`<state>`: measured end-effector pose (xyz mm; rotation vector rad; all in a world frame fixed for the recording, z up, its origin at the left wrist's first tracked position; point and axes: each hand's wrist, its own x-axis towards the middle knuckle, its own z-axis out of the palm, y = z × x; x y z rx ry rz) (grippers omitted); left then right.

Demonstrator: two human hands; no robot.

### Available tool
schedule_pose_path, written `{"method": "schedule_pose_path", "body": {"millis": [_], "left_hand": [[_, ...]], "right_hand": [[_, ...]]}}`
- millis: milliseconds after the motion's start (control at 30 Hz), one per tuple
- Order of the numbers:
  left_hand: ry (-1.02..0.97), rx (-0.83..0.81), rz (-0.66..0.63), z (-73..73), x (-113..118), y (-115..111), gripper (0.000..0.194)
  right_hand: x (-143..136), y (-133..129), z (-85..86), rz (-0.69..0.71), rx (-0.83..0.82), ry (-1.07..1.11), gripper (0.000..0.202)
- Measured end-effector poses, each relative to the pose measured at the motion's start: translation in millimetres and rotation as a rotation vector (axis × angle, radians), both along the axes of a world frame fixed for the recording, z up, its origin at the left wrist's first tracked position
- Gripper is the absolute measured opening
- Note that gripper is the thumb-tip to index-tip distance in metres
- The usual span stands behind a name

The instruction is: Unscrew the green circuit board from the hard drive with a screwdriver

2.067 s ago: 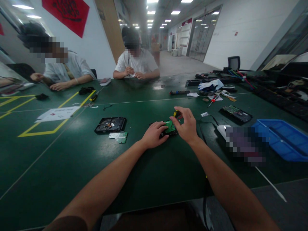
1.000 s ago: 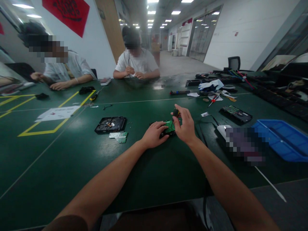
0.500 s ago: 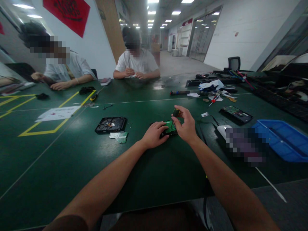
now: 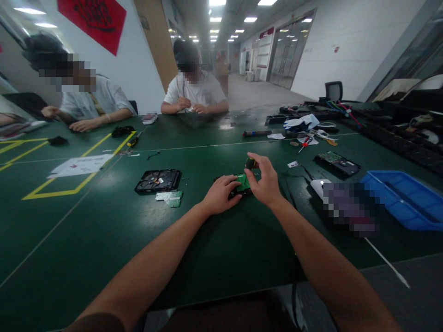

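Note:
Under my left hand [image 4: 221, 194] lies a hard drive [image 4: 244, 184] with a green circuit board facing up. The fingers rest over its left part and the thumb sits at its near edge, so that side is hidden. My right hand [image 4: 266, 180] is closed round the dark, yellow-marked handle of a screwdriver [image 4: 250, 163], held upright over the board. Its thin shaft points down at the board; the exact tip contact is too small to make out. To the left are a second, dark hard drive [image 4: 158, 181], a loose circuit board [image 4: 169, 198] and several tiny screws [image 4: 186, 178].
On the right are another hard drive [image 4: 337, 164], a white corded device [image 4: 317, 188], partly blurred out, and a blue tray [image 4: 408, 203]. Farther back lie a red screwdriver [image 4: 304, 145] and gloves [image 4: 301, 122]. Two people [image 4: 194, 92] sit across the green table [image 4: 104, 244].
The whole view has shifted slightly. Both hands keep their places on the hard drive and the screwdriver, with the right fingers changing only a little on the handle.

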<state>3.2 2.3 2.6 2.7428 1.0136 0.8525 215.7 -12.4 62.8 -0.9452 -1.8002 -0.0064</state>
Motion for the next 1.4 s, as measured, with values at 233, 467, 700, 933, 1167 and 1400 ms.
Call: {"method": "schedule_pose_path", "body": {"millis": [233, 467, 700, 933, 1167, 1400], "left_hand": [[-0.015, 0.0, -0.001, 0.8, -0.4, -1.3, 0.045], [-0.002, -0.005, 0.001, 0.3, -0.4, -1.6, 0.044], [0.005, 0.014, 0.009, 2.3, 0.1, -2.8, 0.044], [-0.003, 0.004, 0.009, 0.5, 0.0, -2.6, 0.044], [-0.017, -0.002, 0.004, 4.0, 0.6, -4.5, 0.043], [-0.003, -0.005, 0.01, 4.3, 1.0, -4.5, 0.043]], "right_hand": [[-0.7, -0.9, 1.0, -0.002, -0.018, 0.011, 0.049], [-2.8, -3.5, 1.1, -0.039, -0.005, 0.036, 0.044], [-2.3, -1.3, 0.1, -0.025, -0.009, 0.019, 0.046], [-3.1, -3.2, 1.2, -0.027, -0.011, 0.015, 0.046], [0.1, -3.0, 3.7, -0.07, -0.005, 0.003, 0.04], [-1.6, -3.5, 3.2, -0.045, -0.004, -0.019, 0.043]]}}
